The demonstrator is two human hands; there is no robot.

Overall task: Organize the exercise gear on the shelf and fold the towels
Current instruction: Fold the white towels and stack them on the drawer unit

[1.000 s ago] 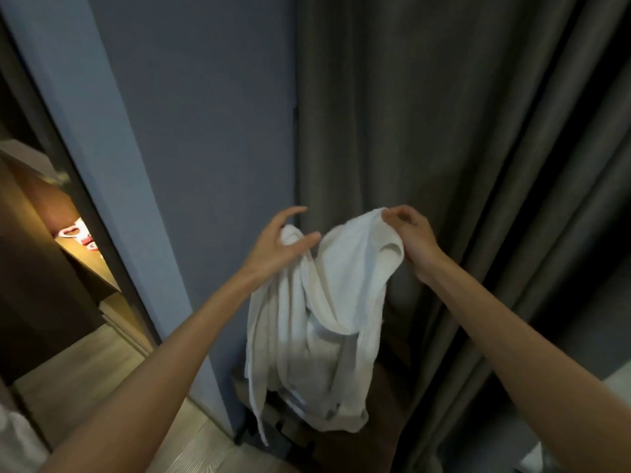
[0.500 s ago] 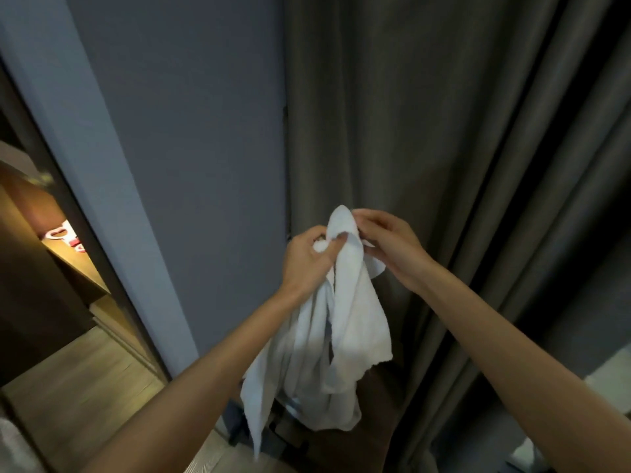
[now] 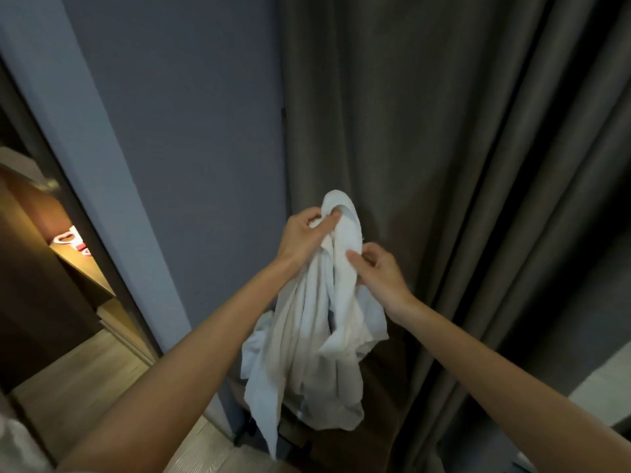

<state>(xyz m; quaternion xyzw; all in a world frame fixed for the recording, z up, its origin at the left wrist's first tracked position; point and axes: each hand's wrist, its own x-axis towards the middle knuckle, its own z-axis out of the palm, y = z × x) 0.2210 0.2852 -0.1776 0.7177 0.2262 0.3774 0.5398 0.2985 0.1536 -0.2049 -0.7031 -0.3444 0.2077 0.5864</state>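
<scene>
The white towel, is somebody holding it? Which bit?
Yes, both hands hold the white towel: the left hand grips its bunched top, the right hand pinches a fold just below. The rest hangs loose.

A single wide-angle view looks from the person's head, forward and down along the forearms (image 3: 205,346). It faces the grey-blue wall (image 3: 191,131) and the dark curtain (image 3: 426,131) from close by. The white towel (image 3: 317,319) sits near the centre and the wooden floor (image 3: 68,387) at lower left.

I see a grey wall (image 3: 191,131), dark curtains (image 3: 426,131), wood floor (image 3: 78,380), and a warmly lit shelf (image 3: 85,271) at left.
</scene>
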